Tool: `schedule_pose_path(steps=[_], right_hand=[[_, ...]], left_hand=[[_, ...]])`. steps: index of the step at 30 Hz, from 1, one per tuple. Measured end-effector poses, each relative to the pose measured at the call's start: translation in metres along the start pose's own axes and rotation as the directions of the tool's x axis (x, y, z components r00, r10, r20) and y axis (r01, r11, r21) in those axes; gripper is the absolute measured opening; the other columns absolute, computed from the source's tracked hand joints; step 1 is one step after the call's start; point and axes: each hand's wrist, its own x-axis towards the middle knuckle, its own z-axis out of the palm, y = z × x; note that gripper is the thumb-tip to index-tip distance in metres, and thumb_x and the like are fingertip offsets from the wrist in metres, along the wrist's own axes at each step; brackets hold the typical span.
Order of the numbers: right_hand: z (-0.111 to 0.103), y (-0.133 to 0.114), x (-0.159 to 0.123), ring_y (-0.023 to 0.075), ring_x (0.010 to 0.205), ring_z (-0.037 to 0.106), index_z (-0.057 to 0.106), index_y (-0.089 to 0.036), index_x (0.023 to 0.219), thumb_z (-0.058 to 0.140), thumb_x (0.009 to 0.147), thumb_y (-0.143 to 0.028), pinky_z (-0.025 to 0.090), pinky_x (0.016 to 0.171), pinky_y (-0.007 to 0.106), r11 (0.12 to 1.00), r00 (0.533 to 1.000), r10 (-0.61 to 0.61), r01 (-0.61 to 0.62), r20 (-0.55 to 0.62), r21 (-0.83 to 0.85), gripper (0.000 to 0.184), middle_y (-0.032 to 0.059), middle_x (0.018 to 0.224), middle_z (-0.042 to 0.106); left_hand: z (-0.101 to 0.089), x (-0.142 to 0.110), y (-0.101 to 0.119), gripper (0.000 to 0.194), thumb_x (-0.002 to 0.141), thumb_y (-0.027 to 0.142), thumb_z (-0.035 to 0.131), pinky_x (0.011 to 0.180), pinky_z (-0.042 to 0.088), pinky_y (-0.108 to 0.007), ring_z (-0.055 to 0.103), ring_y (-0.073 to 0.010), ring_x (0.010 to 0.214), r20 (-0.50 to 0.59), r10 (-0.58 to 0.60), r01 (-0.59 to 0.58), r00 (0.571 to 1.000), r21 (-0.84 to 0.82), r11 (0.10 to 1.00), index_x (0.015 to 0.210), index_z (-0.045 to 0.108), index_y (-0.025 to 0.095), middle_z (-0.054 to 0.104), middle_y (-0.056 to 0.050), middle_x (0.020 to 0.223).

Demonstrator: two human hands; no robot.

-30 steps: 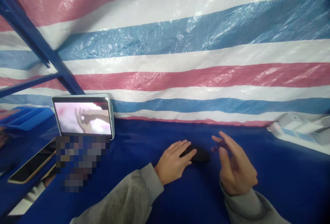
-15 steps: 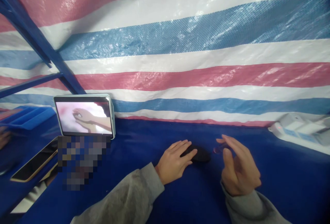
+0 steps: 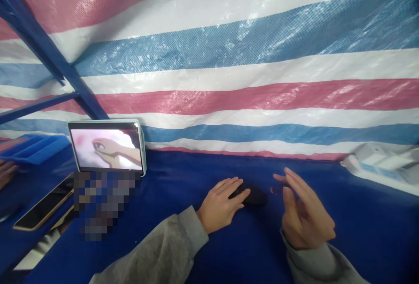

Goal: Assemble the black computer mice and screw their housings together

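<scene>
My left hand (image 3: 221, 205) lies over the left end of a black, rounded, flattish object (image 3: 257, 196) on the blue tabletop, its fingers pressing on and around that end. The object looks like a computer mouse, though its details are too dark to make out. To its right, my right hand (image 3: 303, 212) is held above the table with fingers stretched and slightly curved, the thumb apart from them. A small reddish, blurred spot (image 3: 273, 190) shows by its fingertips; I cannot tell what it is.
A tablet (image 3: 106, 148) playing a picture of hands stands at the left. Near it are a phone (image 3: 46, 203), a pixelated patch and a blue tray (image 3: 42, 148). Another person's hand (image 3: 6, 172) is at the far left edge. White devices (image 3: 379, 164) sit far right, before striped sheeting (image 3: 229, 100).
My right hand has shifted slightly to the right, its fingers a little more spread. My left hand and the black object stay put. The other person's hand has moved slightly at the left edge.
</scene>
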Motion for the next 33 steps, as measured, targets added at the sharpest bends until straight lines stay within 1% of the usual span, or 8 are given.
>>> schedule_pose_path(steps=[4, 9, 14, 19, 21, 25, 29, 33], right_hand=[[-0.001, 0.002, 0.001, 0.0214, 0.088, 0.074, 0.07, -0.023, 0.117, 0.072, 0.077, -0.002, 0.062, 0.074, 0.035, 0.998, 0.999, -0.032, 0.032, 0.013, -0.06, 0.045, 0.0051, 0.104, 0.077], [0.0, 0.005, 0.0, 0.0229, 0.092, 0.074, 0.066, -0.022, 0.125, 0.063, 0.086, -0.006, 0.062, 0.079, 0.04, 1.0, 0.999, -0.002, 0.003, 0.043, -0.014, 0.042, 0.0072, 0.111, 0.075], [-0.001, 0.006, 0.001, 0.0205, 0.084, 0.073, 0.07, -0.023, 0.117, 0.072, 0.08, -0.007, 0.062, 0.072, 0.035, 0.993, 0.998, -0.056, 0.059, 0.035, -0.103, 0.041, 0.0061, 0.104, 0.076], [0.001, 0.007, -0.002, 0.0229, 0.09, 0.073, 0.067, -0.021, 0.121, 0.062, 0.087, -0.008, 0.062, 0.075, 0.04, 1.0, 0.999, -0.004, 0.004, 0.045, -0.001, 0.037, 0.0085, 0.109, 0.075], [0.002, 0.008, -0.004, 0.022, 0.087, 0.073, 0.067, -0.021, 0.121, 0.064, 0.086, -0.009, 0.062, 0.071, 0.038, 1.0, 0.999, 0.019, -0.019, 0.041, -0.01, 0.037, 0.0086, 0.109, 0.075], [0.001, 0.01, -0.005, 0.0188, 0.078, 0.072, 0.068, -0.022, 0.115, 0.073, 0.079, -0.008, 0.059, 0.063, 0.031, 1.0, 1.0, 0.015, -0.015, 0.015, -0.026, 0.039, 0.0052, 0.098, 0.075], [-0.002, 0.01, -0.003, 0.0228, 0.09, 0.073, 0.066, -0.021, 0.122, 0.066, 0.084, -0.008, 0.062, 0.077, 0.04, 0.999, 0.997, -0.012, 0.014, 0.077, -0.028, 0.04, 0.0081, 0.107, 0.075], [-0.001, 0.01, -0.004, 0.0243, 0.09, 0.073, 0.064, -0.021, 0.127, 0.063, 0.086, -0.01, 0.063, 0.074, 0.042, 1.0, 0.999, -0.001, 0.002, 0.051, -0.03, 0.042, 0.0104, 0.115, 0.073]], left_hand=[[-0.001, 0.0, 0.0, 0.037, 0.102, 0.026, 0.048, 0.112, 0.046, -0.047, 0.05, -0.0262, 0.137, -0.002, 0.006, -0.006, 1.0, 0.001, 1.0, 0.138, 0.054, 0.018, 0.056, -0.015, 0.143], [0.0, 0.0, 0.0, 0.037, 0.102, 0.026, 0.048, 0.114, 0.044, -0.047, 0.048, -0.0257, 0.139, 0.017, -0.005, 0.005, 1.0, 0.003, 1.0, 0.138, 0.054, 0.019, 0.054, -0.015, 0.144], [-0.001, 0.001, 0.0, 0.036, 0.102, 0.025, 0.048, 0.113, 0.045, -0.046, 0.05, -0.0255, 0.138, 0.0, 0.009, -0.009, 1.0, 0.003, 1.0, 0.137, 0.055, 0.018, 0.056, -0.015, 0.143], [-0.001, 0.001, 0.001, 0.036, 0.102, 0.025, 0.048, 0.113, 0.045, -0.047, 0.05, -0.0257, 0.137, -0.001, 0.009, -0.009, 1.0, 0.005, 1.0, 0.136, 0.055, 0.019, 0.056, -0.015, 0.143], [-0.001, 0.001, 0.001, 0.036, 0.102, 0.025, 0.049, 0.113, 0.045, -0.047, 0.05, -0.026, 0.137, -0.002, 0.008, -0.008, 1.0, 0.004, 1.0, 0.136, 0.055, 0.018, 0.055, -0.015, 0.143], [-0.001, 0.0, 0.001, 0.036, 0.102, 0.025, 0.048, 0.113, 0.045, -0.047, 0.049, -0.0259, 0.138, -0.004, 0.008, -0.008, 1.0, -0.004, 1.0, 0.136, 0.055, 0.018, 0.056, -0.015, 0.143], [-0.001, 0.0, 0.0, 0.036, 0.103, 0.025, 0.047, 0.112, 0.046, -0.047, 0.049, -0.0255, 0.138, -0.004, 0.007, -0.007, 1.0, -0.004, 1.0, 0.137, 0.055, 0.019, 0.055, -0.015, 0.143], [-0.001, 0.001, 0.0, 0.036, 0.102, 0.025, 0.048, 0.113, 0.045, -0.047, 0.049, -0.0256, 0.138, -0.006, 0.008, -0.008, 1.0, -0.01, 1.0, 0.137, 0.055, 0.019, 0.055, -0.015, 0.143]])
